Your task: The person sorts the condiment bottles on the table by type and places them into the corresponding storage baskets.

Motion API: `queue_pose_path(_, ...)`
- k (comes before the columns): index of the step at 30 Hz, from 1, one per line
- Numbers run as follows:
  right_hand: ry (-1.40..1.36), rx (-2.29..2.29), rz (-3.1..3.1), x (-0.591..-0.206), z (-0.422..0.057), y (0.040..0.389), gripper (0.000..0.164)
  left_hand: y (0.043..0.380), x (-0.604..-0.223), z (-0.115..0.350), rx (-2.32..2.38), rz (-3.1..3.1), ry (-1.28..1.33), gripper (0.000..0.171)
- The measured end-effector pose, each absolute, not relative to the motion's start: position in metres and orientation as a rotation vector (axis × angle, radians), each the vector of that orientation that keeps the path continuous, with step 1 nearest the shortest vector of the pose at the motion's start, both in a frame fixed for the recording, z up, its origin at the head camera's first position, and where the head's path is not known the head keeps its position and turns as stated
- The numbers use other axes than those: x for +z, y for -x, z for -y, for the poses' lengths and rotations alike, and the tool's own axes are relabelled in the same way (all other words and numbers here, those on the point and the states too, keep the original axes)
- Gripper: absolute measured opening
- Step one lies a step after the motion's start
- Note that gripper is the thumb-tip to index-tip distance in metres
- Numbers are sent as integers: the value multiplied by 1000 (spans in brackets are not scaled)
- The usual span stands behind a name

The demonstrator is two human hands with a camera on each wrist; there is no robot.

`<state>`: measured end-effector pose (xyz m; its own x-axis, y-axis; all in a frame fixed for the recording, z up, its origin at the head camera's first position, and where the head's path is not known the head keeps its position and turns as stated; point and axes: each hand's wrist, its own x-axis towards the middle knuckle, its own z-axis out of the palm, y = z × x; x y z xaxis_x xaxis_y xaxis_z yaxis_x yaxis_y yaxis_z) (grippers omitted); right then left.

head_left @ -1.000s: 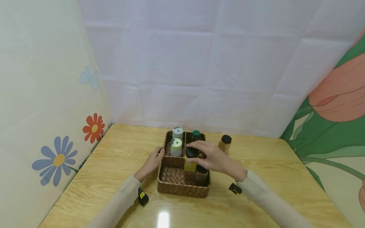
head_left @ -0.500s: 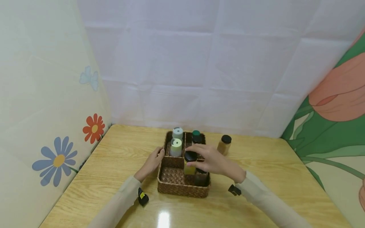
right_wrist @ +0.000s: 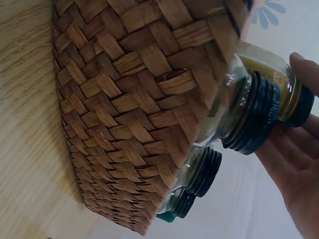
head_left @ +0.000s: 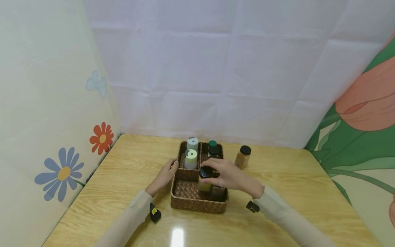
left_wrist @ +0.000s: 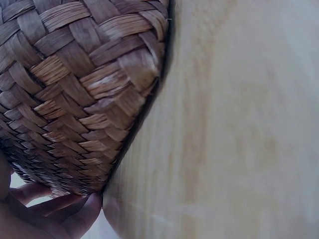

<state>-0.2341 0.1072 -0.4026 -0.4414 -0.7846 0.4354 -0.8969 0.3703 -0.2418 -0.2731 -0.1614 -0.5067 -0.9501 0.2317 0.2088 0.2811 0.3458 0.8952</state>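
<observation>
My right hand [head_left: 226, 174] pinches the black lid of a glass jar [head_left: 204, 185] with yellow contents. The jar is upright, low in the front compartment of a brown woven basket [head_left: 197, 206]. Beside it a second black-lidded jar [right_wrist: 244, 114] stands at the basket's right wall, partly hidden by the hand in the head view. My left hand [head_left: 165, 176] holds the basket's left side, its fingertips [left_wrist: 87, 211] against the outer weave, low near the table.
Two pale-capped bottles [head_left: 191, 159] stand in the back left compartment. Green- and black-lidded jars [head_left: 213, 148] fill part of the back right one. A brown jar with a black lid [head_left: 242, 157] stands on the wooden table [head_left: 271, 171], right of the basket.
My right hand has lowered the yellow jar deeper into the front compartment, shifting slightly toward me and to the left. The left hand and basket have stayed in place.
</observation>
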Motion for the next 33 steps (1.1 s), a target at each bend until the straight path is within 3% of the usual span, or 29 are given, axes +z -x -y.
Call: queue_pose_path(33, -1474, 514, 2657, -416, -98, 241, 47, 271, -505, 162, -1722, 2565, 475, 49)
